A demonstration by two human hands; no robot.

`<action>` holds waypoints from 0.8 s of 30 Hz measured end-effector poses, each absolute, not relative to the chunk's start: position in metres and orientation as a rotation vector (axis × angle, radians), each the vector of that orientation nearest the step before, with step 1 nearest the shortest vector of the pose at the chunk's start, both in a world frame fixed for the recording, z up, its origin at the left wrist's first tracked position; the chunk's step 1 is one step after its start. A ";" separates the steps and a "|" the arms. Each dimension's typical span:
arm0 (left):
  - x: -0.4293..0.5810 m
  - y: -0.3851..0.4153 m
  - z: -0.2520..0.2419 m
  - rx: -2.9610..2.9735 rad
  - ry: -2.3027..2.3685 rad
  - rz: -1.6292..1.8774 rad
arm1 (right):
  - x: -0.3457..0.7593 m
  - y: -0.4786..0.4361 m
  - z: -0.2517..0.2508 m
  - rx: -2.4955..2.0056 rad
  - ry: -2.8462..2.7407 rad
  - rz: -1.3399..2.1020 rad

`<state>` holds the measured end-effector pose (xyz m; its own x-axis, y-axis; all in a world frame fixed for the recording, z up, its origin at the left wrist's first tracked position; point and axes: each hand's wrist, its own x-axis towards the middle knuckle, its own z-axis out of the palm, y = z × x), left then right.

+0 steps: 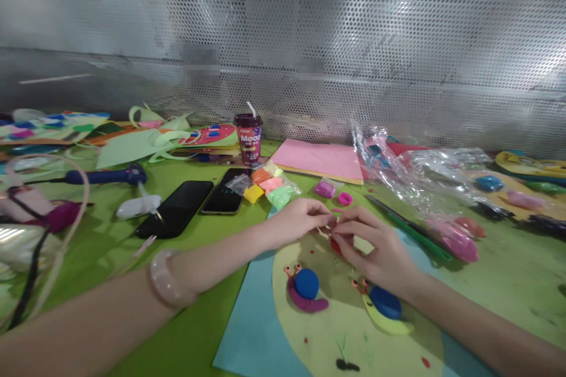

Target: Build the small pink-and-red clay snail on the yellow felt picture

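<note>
My left hand and my right hand meet above the upper part of a blue sheet with a large pale yellow shape. Both sets of fingertips are pinched together, and whatever is between them is too small to make out. A bit of red clay shows just under my right fingers, mostly covered. Below my hands lie two clay snails: a purple snail with a blue round shell, and a yellow snail, also blue-shelled, close beneath my right wrist. Dark clay with green blades sits lower on the sheet.
Scissors with green handles lie right of the sheet, near crinkled plastic bags. Behind my hands are coloured clay packets, a pink ring, two phones, a drink cup and a blue glue gun.
</note>
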<state>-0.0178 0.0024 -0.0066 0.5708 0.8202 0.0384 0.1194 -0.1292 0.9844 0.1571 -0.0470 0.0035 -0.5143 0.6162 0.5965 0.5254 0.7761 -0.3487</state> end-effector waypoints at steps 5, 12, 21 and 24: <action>-0.018 0.002 -0.006 1.568 0.816 0.706 | 0.158 -0.058 0.013 -0.654 -2.392 0.040; -0.018 -0.002 0.000 1.505 0.836 0.681 | 0.151 -0.089 0.019 -0.257 -2.735 0.012; -0.017 -0.004 0.003 1.450 0.855 0.656 | 0.151 -0.085 0.014 -0.203 -2.736 0.003; -0.016 -0.005 0.004 1.436 0.873 0.655 | 0.150 -0.085 0.013 -0.170 -2.749 0.031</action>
<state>-0.0162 -0.0052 0.0043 0.5491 0.8278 -0.1149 0.1207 0.0574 0.9910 0.1499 -0.0851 0.0129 -0.9188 0.1229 0.3751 0.1145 0.9924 -0.0446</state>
